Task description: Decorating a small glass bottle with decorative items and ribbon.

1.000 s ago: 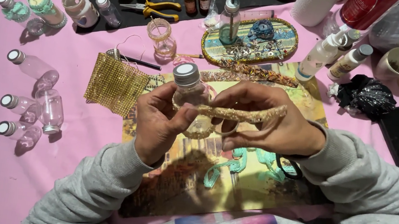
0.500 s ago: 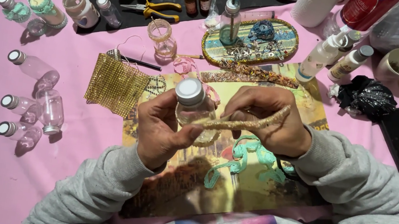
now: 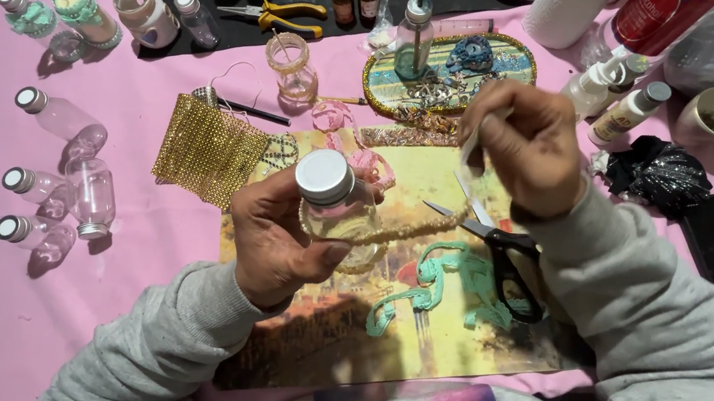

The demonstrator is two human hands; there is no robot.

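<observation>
A left hand (image 3: 280, 241) grips a small clear bottle (image 3: 333, 202) with a silver cap while the right hand (image 3: 525, 146) pinches one end of a beaded gold trim (image 3: 409, 229).

The trim runs from the bottle's neck up to the right fingers; scissors (image 3: 501, 246) lie under the right hand; gold mesh fabric (image 3: 209, 150) sits just beyond the left hand; spare bottles (image 3: 48, 187) lie well off to its left.

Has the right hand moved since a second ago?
Yes. The right hand has lifted up and away from the small bottle, now over the oval tray edge, pulling the beaded strip out. Scissors now uncovered.
</observation>
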